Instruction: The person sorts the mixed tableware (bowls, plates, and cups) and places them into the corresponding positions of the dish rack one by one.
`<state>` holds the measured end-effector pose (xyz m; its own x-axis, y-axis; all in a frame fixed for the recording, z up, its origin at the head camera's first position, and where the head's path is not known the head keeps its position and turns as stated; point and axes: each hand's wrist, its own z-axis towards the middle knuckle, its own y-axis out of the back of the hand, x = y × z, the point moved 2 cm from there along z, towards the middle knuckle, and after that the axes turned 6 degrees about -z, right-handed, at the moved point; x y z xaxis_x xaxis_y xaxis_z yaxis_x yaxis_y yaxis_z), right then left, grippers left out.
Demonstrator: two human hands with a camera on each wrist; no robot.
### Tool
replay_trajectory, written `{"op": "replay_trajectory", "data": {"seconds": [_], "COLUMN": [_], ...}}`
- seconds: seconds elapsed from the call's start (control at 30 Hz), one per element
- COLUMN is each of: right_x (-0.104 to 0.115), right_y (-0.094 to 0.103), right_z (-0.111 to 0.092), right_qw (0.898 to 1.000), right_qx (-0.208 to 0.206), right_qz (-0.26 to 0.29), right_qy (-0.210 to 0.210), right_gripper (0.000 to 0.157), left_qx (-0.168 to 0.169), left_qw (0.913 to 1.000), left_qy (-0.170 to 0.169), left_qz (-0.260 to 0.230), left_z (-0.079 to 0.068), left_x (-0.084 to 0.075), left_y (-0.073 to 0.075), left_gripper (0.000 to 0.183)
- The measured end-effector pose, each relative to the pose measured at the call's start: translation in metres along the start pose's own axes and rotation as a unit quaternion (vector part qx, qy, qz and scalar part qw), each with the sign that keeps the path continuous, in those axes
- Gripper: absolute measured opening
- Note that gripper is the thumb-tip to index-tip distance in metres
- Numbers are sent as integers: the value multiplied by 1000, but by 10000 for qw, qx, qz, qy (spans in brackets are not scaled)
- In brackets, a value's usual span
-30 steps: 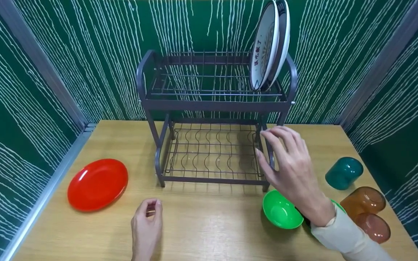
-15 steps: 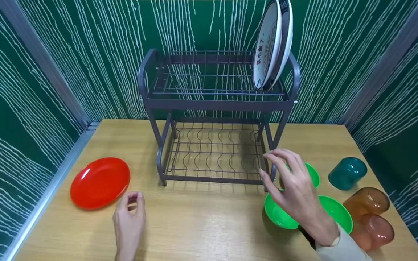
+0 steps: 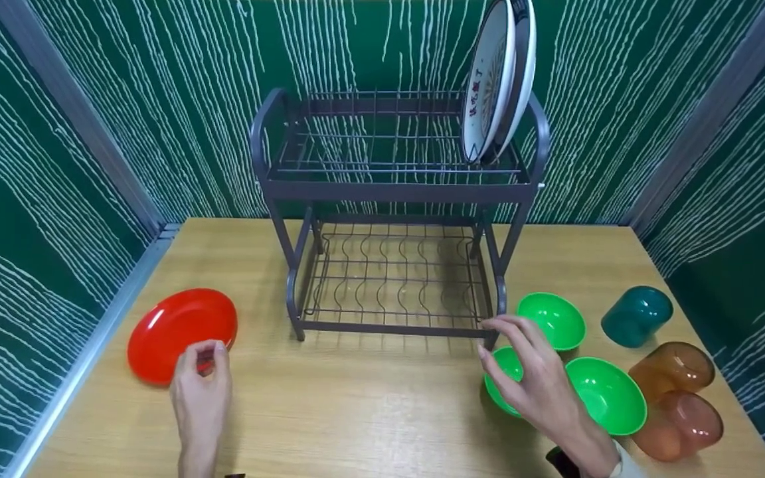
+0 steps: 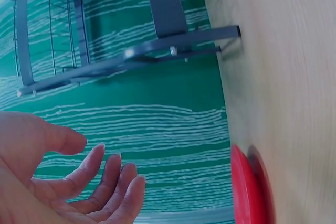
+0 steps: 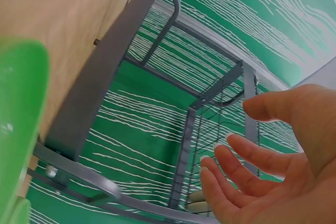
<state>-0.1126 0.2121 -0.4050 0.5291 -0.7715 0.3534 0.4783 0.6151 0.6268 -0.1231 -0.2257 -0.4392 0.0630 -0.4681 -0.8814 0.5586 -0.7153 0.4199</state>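
Observation:
My left hand (image 3: pixel 202 392) hovers near the red plate (image 3: pixel 176 325), its loosely bent fingers overlapping the plate's lower right rim in the head view. The left wrist view shows nothing between thumb and fingers, with the plate's edge (image 4: pixel 247 192) off to the right. My right hand (image 3: pixel 542 385) is held over the green bowls, thumb and fingers apart and holding nothing. It partly covers one green bowl (image 3: pixel 503 375); a second green bowl (image 3: pixel 605 396) lies right of the wrist, and a third green bowl (image 3: pixel 552 320) sits behind.
A dark two-tier dish rack (image 3: pixel 396 192) stands at the table's back middle. Two white patterned plates (image 3: pixel 489 86) stand upright at its upper right. Along the right side are a teal cup (image 3: pixel 636 317), an amber cup (image 3: pixel 673 365) and a pinkish cup (image 3: pixel 681 425).
My left hand has moved left and forward, from the open table to the red plate. My right hand has come down from beside the rack toward the green bowls, uncovering two of them.

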Motion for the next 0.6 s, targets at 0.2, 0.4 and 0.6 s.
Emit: {"op": "replay_trajectory", "data": {"seconds": [0.2,0.4,0.6], "right_x": [-5,-7,-6], "right_y": [-6,-12,-16], "right_z": [-14,-24,-30], "right_qw": [9994,9959,9905], "right_qx": [181,624,1005], "right_qz": [254,301,476], "right_qy": [-171,-576,-803], "right_gripper": [40,37,33], "left_qx": [-199,-273,-535], "left_qw": [9997,9984,9975], "left_qy": [137,464,429], "left_qz": [91,152,145], "left_z": [8,18,29], "left_x": [7,14,25], "left_y": [7,15,25], "left_gripper": [25,32,34]}}
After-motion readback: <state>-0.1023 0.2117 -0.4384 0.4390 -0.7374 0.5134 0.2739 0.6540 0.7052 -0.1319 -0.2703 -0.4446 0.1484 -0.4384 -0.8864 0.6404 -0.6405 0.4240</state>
